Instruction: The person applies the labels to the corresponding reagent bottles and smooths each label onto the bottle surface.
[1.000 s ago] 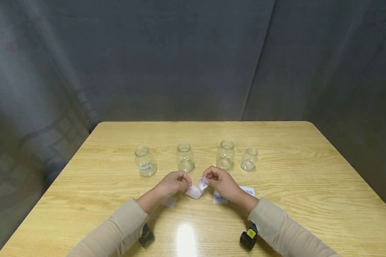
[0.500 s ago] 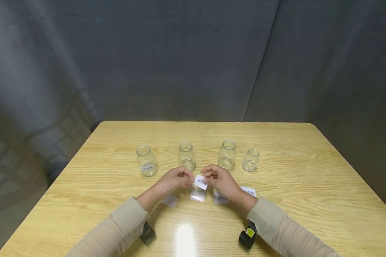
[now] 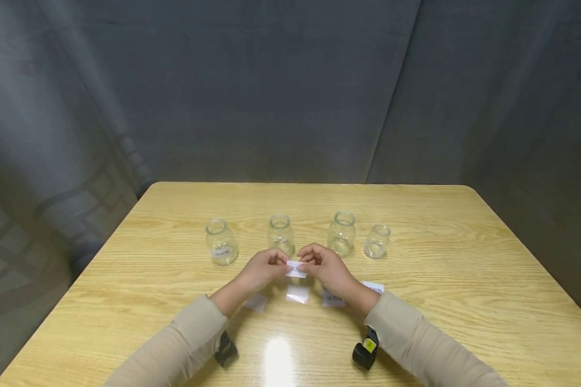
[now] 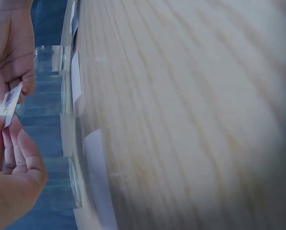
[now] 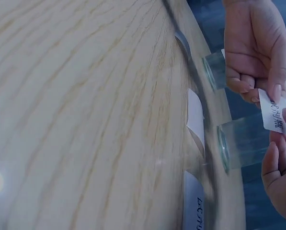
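Between my two hands is a small white label (image 3: 296, 269) with dark handwritten characters. My left hand (image 3: 265, 271) pinches its left end with thumb and fingers, and my right hand (image 3: 327, 269) pinches the right end. Below it on the table lies a blank white slip (image 3: 297, 294). Just beyond the hands stands a clear glass jar (image 3: 280, 234), its lower part partly hidden. Both wrist views show the label (image 5: 273, 112) held from its two ends above the tabletop.
At the left stands a glass jar (image 3: 221, 243) with a label on it. Right of centre are a larger jar (image 3: 341, 234) and a smaller one (image 3: 377, 241). A white slip (image 3: 256, 302) lies under my left forearm; written labels (image 3: 333, 299) lie by my right forearm.
The right hand has brought the written label left, and the left hand now grips its other end. The blank slip, earlier in the left hand, now lies on the table.
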{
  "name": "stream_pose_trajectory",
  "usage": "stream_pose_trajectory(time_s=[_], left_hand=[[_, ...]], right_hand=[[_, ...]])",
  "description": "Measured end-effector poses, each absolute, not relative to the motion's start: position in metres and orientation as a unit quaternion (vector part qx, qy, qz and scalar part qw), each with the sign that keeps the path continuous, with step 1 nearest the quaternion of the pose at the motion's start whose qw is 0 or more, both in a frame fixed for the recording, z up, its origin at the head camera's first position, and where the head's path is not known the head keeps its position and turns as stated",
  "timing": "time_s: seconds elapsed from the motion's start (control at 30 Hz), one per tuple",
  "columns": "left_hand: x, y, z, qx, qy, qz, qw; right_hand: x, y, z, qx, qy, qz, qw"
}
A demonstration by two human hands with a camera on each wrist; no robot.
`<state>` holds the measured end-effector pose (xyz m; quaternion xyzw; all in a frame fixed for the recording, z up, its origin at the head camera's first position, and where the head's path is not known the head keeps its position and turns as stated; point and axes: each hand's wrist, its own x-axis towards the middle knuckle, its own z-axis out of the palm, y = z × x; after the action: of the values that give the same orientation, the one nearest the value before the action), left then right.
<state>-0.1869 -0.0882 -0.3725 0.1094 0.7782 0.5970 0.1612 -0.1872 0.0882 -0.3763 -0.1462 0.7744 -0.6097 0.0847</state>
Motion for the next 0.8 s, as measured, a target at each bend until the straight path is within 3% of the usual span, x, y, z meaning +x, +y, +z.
stream_pose_trajectory(time_s=[0.37,0.8], left_hand=[[-0.192,-0.09,-0.377,0.055,0.784,0.608,0.111],[-0.197,-0.091,-0.38,-0.003,0.786,0.614,0.072]], right_hand=[[-0.194,0.085,-0.385,-0.119,0.758,-0.636,0.087],[-0.205,0.072,-0.39,-0.105,0.778,-0.618,0.05]])
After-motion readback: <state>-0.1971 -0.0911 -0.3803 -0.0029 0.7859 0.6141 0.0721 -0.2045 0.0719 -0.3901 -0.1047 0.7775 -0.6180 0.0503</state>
